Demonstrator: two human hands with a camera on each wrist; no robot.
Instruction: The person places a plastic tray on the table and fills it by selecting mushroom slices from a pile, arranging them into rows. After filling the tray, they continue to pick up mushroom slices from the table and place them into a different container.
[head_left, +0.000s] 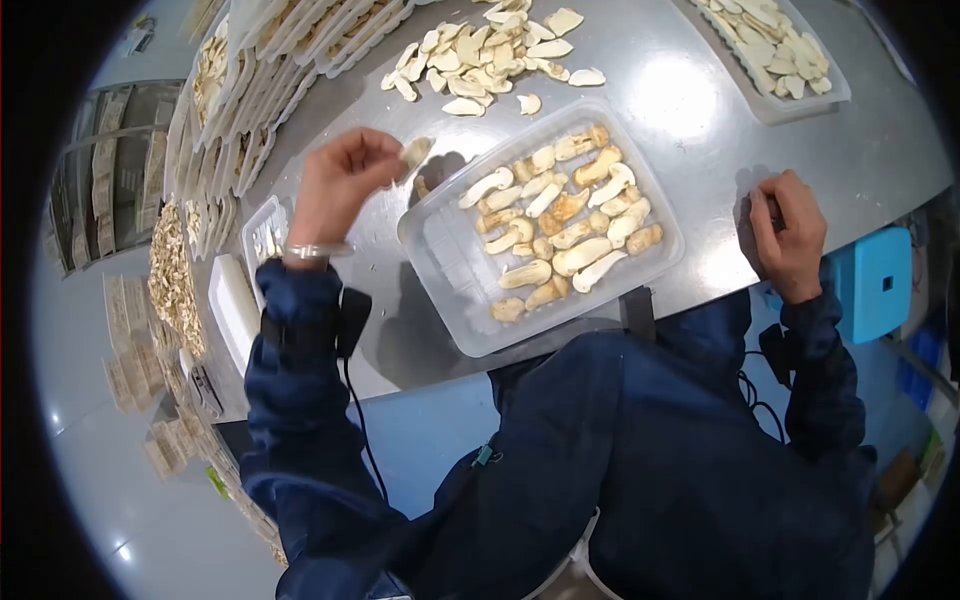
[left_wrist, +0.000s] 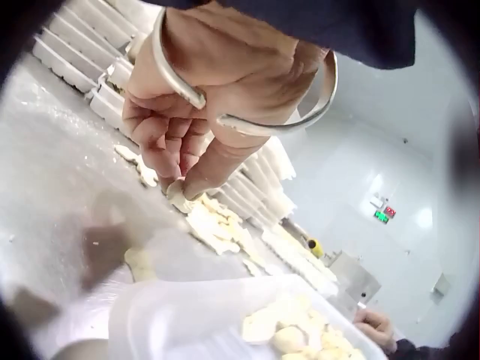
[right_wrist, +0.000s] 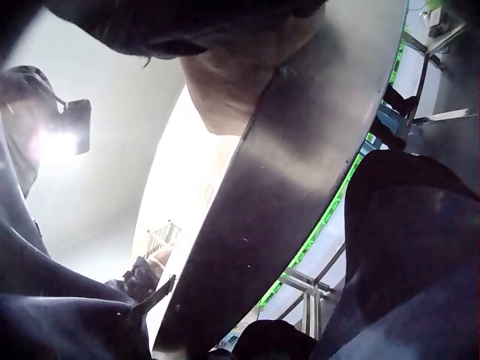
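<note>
Left of the tub (head_left: 448,262), the left hand (head_left: 342,182) pinches a mushroom piece (head_left: 416,152) between thumb and fingers; right of it, the right hand (head_left: 792,238) curls loosely. The tub holds mushrooms (head_left: 582,256).

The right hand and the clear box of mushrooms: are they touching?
Apart. The head view shows a strip of bare metal tabletop between the right hand and the clear box.

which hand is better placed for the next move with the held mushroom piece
Left, probably: the left hand pinches the mushroom piece beside the tub. The right hand is beyond the tub's other side, with no mushroom visible in it.
</note>
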